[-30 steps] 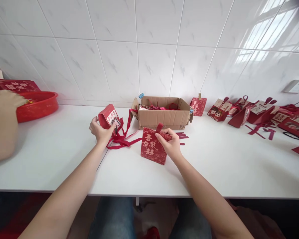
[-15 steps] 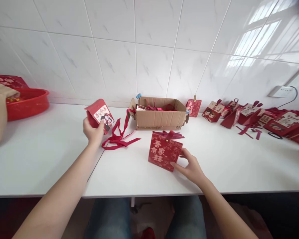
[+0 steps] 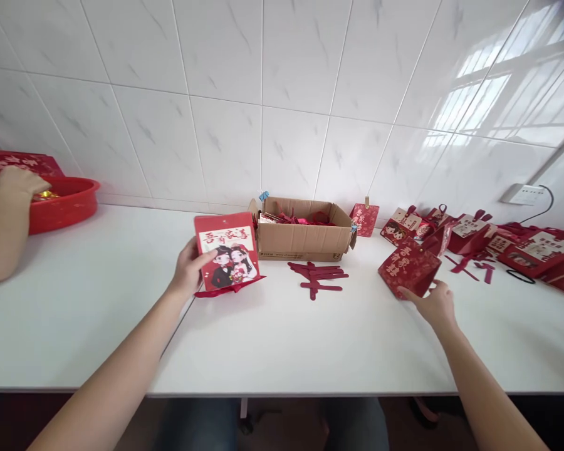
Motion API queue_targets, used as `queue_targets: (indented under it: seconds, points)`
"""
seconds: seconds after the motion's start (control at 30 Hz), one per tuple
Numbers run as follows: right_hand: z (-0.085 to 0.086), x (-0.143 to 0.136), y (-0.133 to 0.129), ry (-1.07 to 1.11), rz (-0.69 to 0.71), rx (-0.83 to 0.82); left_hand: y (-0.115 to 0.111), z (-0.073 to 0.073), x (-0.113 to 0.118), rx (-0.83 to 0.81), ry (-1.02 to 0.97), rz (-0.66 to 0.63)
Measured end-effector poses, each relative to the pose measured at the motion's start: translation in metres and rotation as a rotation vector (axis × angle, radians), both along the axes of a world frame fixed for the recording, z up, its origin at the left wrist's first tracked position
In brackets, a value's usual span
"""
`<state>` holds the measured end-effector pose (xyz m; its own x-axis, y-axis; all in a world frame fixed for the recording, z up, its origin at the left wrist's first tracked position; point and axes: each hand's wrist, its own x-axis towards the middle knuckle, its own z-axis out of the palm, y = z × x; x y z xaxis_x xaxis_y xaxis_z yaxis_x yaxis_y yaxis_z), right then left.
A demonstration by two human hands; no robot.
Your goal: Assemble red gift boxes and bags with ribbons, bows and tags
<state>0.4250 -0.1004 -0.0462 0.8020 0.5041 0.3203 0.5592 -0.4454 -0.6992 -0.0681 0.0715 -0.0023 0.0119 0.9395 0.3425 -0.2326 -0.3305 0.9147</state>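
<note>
Left of the brown cardboard carton (image 3: pixel 305 241), your left hand (image 3: pixel 188 266) grips an apparently strapless red paper box (image 3: pixel 237 257); right of it, your right hand (image 3: pixel 435 307) pinches a lettered maroon box (image 3: pixel 407 266). Farther right, strapped red boxes (image 3: pixel 467 230) look finished; flat maroon strips (image 3: pixel 322 275) in front lie unattached.

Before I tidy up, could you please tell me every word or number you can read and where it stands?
"吾家有喜", apparently, in stylised characters: picture box in the left hand.
"吾家有囍": dark red box in the right hand.
Too small or blurred: print on the cardboard box, packet by the wall and gift boxes at right.
</note>
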Motion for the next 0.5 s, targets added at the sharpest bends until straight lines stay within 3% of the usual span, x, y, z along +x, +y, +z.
queue_targets:
  seconds: [0.07,0.13,0.2,0.27,0.33,0.4,0.5]
  points:
    - [0.015,-0.016,0.010,0.078,-0.112,-0.024,-0.007,-0.005,0.010,-0.054,0.068,-0.106]
    - [0.030,-0.048,0.019,0.050,-0.047,0.213,-0.015,-0.010,0.021,-0.076,0.130,-0.215]
    - [0.042,-0.090,0.031,0.162,0.328,0.417,-0.024,-0.014,0.032,-0.074,0.167,-0.322]
    - [0.049,-0.134,0.044,0.333,0.849,0.392,-0.033,-0.014,0.043,-0.072,0.186,-0.413]
    - [0.051,-0.173,0.058,0.409,1.192,0.305,-0.042,-0.012,0.053,-0.062,0.197,-0.489]
    - [0.048,-0.201,0.070,0.436,1.333,0.290,-0.049,-0.007,0.060,-0.046,0.209,-0.526]
    - [0.036,-0.221,0.079,0.476,1.318,0.405,-0.052,0.004,0.068,-0.008,0.218,-0.496]
